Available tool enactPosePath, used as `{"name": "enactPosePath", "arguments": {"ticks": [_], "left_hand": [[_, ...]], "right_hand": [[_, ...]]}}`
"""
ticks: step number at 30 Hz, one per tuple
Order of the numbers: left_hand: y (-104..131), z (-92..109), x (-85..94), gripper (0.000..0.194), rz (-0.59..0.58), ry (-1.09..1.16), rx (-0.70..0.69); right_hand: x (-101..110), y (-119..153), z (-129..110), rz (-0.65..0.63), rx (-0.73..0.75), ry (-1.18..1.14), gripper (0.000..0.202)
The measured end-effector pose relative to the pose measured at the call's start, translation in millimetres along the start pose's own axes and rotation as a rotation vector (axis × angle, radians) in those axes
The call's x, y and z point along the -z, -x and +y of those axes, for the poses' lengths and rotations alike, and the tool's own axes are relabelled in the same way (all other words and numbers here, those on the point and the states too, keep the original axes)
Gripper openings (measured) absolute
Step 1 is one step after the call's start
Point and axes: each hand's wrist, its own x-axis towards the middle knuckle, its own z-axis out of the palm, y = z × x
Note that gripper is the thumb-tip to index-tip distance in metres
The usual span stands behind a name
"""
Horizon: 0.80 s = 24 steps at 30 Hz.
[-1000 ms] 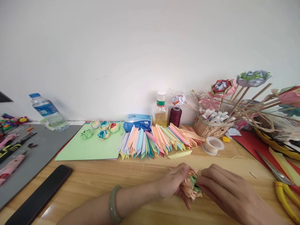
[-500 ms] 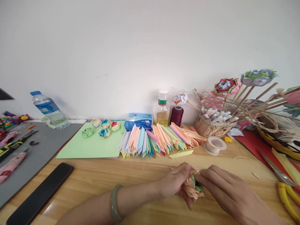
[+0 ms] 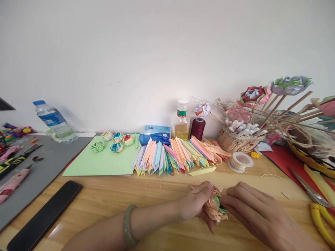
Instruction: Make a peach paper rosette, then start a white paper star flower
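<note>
Low, right of centre, the left hand (image 3: 196, 203) grasps a peach-and-green paper flower (image 3: 215, 210), its layers seemingly mostly formed; the right hand (image 3: 259, 211) touches its green middle, pinch unclear. Above, folded paper pieces (image 3: 157, 158) seem unused; farther left, five small flowers (image 3: 116, 148) look finished.

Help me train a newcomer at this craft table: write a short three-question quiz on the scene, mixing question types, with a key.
1. What does the left hand hold?
A) a water bottle
B) a peach-and-green paper flower
C) a folded red sheet

2. True or false: the yellow-handled scissors lie to the right of the burgundy thread spool.

3. How many small paper flowers sit on the light green sheet?

Key: 1. B; 2. True; 3. Five.
</note>
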Motion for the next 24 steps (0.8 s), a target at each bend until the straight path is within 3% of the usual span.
{"name": "enactPosePath", "arguments": {"ticks": [9, 16, 24], "left_hand": [[1.1, 3.9, -4.4, 0.066, 0.035, 0.007, 0.014], [0.6, 4.0, -3.2, 0.065, 0.025, 0.043, 0.002], [1.1, 1.1, -0.4, 0.059, 0.000, 0.013, -0.023]], "right_hand": [[-5.4, 0.2, 0.2, -0.038, 0.025, -0.032, 0.036], [-3.7, 3.7, 1.9, -0.051, -0.044, -0.057, 0.016], [1.4, -3.4, -1.6, -0.015, 0.050, -0.017, 0.037]]}}
